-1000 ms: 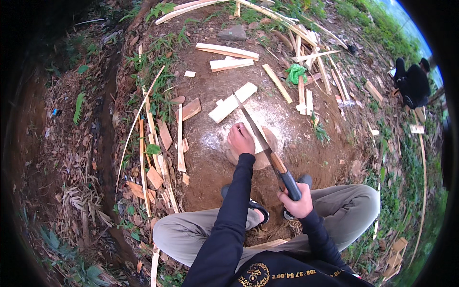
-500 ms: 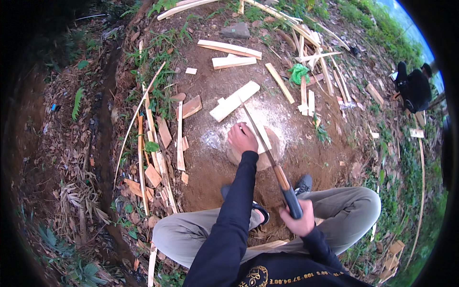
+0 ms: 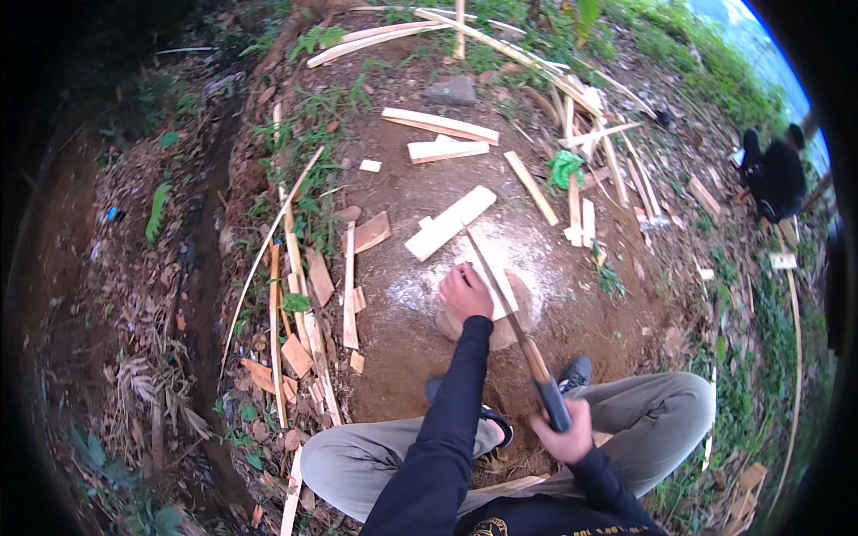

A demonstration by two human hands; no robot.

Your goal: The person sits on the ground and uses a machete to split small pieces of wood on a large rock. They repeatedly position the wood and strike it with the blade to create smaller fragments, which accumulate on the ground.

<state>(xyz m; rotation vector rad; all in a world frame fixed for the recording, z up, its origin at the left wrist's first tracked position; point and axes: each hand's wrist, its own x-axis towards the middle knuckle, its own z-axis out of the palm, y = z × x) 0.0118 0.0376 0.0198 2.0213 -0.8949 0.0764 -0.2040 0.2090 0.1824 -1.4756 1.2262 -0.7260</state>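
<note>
My right hand [image 3: 565, 431] is closed round the dark grip of a machete [image 3: 534, 359], whose long narrow blade slants away from me to the far left. Beneath the blade, a pale wooden piece [image 3: 506, 302] rests on a round chopping block [image 3: 529, 308]. My left hand [image 3: 466, 292], fingers curled, sits against this piece at the block's left side and appears to grip it; the fingertips are partly hidden. The blade passes just right of my left hand. A thick pale board [image 3: 451, 223] lies on the ground beyond, near the blade's tip.
Pale wood dust surrounds the block. Short boards [image 3: 440, 125] and a stick [image 3: 530, 188] lie farther off. A grey stone [image 3: 450, 90], a green plastic bag [image 3: 564, 168] and long strips [image 3: 275, 330] are scattered around. Another person [image 3: 774, 174] crouches at far right.
The whole view has shifted slightly, so the scene sits lower and a little to the right. Both hands and the machete keep nearly the same positions relative to the block.
</note>
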